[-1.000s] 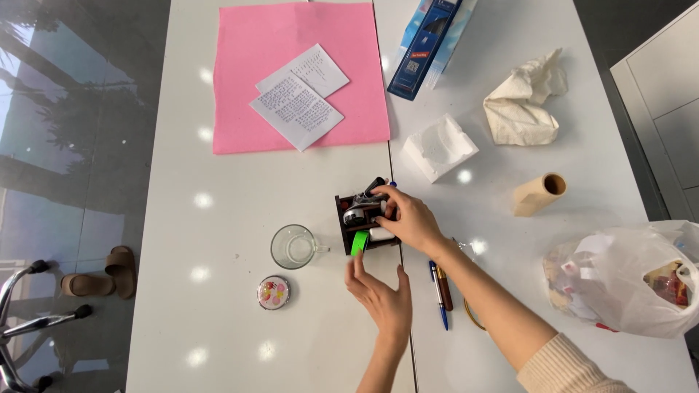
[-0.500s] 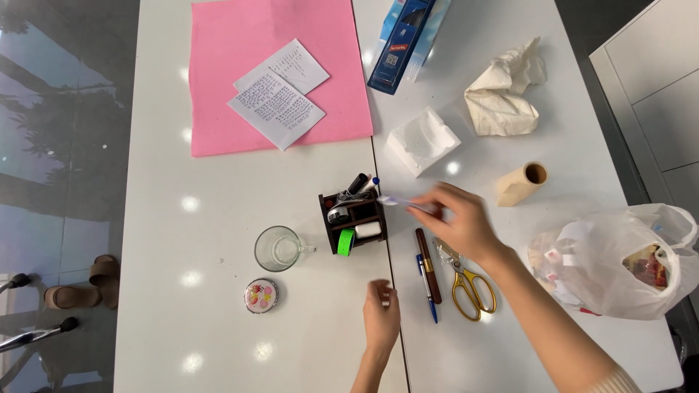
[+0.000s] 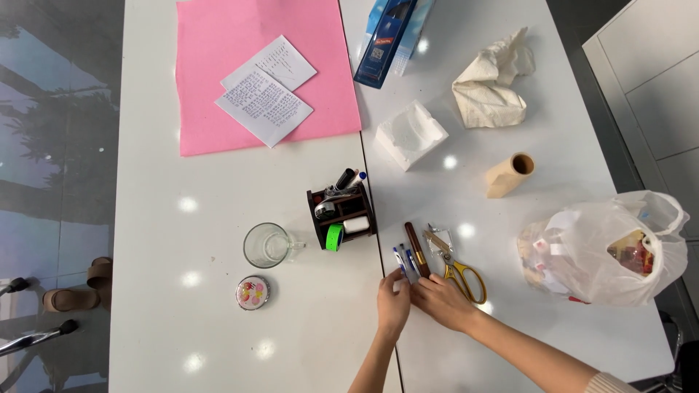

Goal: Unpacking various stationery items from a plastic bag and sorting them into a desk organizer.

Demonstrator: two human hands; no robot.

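Both hands low on the white table [image 3: 218, 327], side by side near the seam between the two tabletops. Left hand [image 3: 394, 304] and right hand [image 3: 442, 300] meeting at the lower ends of two blue ballpoint pens [image 3: 405, 260], fingertips pinched on them; how firmly, cannot tell. Pens lying on the table, tips pointing away, just beside a dark brown pen [image 3: 416, 249] and close to yellow-handled scissors [image 3: 456, 266]. Up and to the left of these, a dark wooden desk organiser [image 3: 342, 212] with a green tape roll at its front, then a clear glass mug [image 3: 266, 245] and a small round floral tin [image 3: 252, 292]. Farther off, a pink paper sheet [image 3: 218, 109] with two written notes, a white foam block [image 3: 411, 135], a cardboard tube [image 3: 509, 175] and a white plastic bag [image 3: 604, 247].
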